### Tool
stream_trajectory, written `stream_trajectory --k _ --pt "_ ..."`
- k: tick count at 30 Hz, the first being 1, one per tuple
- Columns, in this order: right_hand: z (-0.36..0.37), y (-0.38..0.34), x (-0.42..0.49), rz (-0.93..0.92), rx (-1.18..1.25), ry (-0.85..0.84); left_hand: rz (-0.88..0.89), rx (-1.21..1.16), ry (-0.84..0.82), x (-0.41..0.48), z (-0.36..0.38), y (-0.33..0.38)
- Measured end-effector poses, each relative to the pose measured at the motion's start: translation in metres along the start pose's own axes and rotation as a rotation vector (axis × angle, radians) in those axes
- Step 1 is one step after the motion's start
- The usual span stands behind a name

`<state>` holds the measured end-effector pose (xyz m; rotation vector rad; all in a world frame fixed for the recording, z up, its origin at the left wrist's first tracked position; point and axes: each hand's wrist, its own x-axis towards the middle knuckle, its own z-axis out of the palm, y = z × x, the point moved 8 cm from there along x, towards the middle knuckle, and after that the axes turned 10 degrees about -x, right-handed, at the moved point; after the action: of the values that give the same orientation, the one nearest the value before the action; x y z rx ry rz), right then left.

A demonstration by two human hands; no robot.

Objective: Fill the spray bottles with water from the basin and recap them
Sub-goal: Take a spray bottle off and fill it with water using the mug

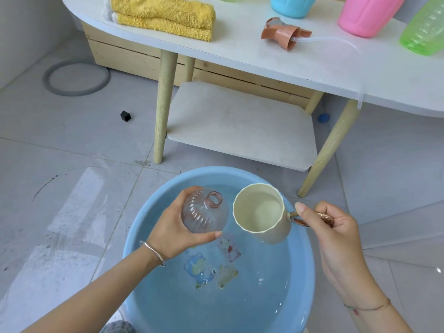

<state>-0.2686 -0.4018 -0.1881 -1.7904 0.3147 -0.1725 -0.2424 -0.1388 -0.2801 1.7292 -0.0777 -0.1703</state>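
Sitting on grey tiles [72, 140], blue basin [153, 203] near white table [264, 56].

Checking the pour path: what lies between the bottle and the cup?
Nothing: in the head view, only water in the basin shows between bottle and cup.

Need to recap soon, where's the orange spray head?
Head view, top, right of centre: the spray head lies on the white table between the yellow towel and the pink bottle, tube trailing right.
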Motion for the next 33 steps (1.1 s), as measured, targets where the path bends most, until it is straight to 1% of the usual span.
stream_trajectory --k 8,14,21,33 --pt "-0.002 -0.019 -0.003 -0.055 -0.061 0.031 0.009 0.05 -0.065 -0.003 0.014 0.001" --pt "-0.002 -0.033 -0.007 -0.105 -0.15 0.06 0.008 0.081 -0.076 -0.005 0.015 -0.001" --pt "0.0 -0.05 -0.008 -0.178 -0.263 0.056 -0.009 0.082 -0.084 -0.007 0.017 -0.003" --pt "-0.001 -0.06 -0.008 -0.231 -0.318 0.078 -0.015 0.088 -0.088 -0.009 0.016 -0.006"
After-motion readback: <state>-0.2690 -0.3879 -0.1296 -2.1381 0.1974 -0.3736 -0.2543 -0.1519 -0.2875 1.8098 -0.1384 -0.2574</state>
